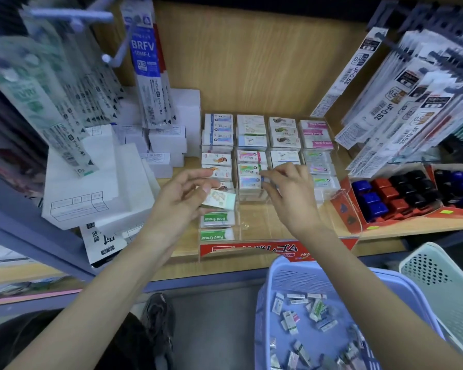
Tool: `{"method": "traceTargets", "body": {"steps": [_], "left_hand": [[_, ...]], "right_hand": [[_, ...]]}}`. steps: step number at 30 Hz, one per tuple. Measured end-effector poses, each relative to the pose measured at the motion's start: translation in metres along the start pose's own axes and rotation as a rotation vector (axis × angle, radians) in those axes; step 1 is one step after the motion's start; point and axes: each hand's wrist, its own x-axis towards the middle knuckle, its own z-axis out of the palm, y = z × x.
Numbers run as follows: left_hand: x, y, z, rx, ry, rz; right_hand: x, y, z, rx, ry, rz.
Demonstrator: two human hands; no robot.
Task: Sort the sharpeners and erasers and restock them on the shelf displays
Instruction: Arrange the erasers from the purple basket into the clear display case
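A clear eraser display tray (278, 247) with a red front label sits on the wooden shelf, filled with rows of wrapped erasers. My left hand (182, 198) holds a pale green and white eraser (219, 199) over the tray's left column, just above two "Hard Eraser" packs (216, 218). My right hand (286, 193) reaches into the tray's middle, fingertips pinching a small eraser (262, 179) beside the second column. A lilac basket (318, 316) below holds several loose erasers. Red boxes of blue, red and black sharpeners (393, 196) stand at the right.
White boxes (96, 182) are stacked left of the tray. Hanging refill packs crowd both sides: the left ones (64, 108) and the right ones (401, 102). A pale green basket (444, 284) stands at the right edge. The tray's front middle compartments (259, 222) hold nothing.
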Motion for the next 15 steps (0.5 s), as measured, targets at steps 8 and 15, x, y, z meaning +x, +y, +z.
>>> {"method": "traceTargets", "body": {"steps": [8, 15], "left_hand": [[0.000, -0.003, 0.002, -0.014, 0.028, -0.015], [0.000, -0.006, 0.017, -0.001, -0.037, -0.043]], "right_hand": [[-0.015, -0.016, -0.007, 0.026, -0.055, -0.030], [-0.080, -0.065, -0.024, 0.675, -0.159, 0.081]]}}
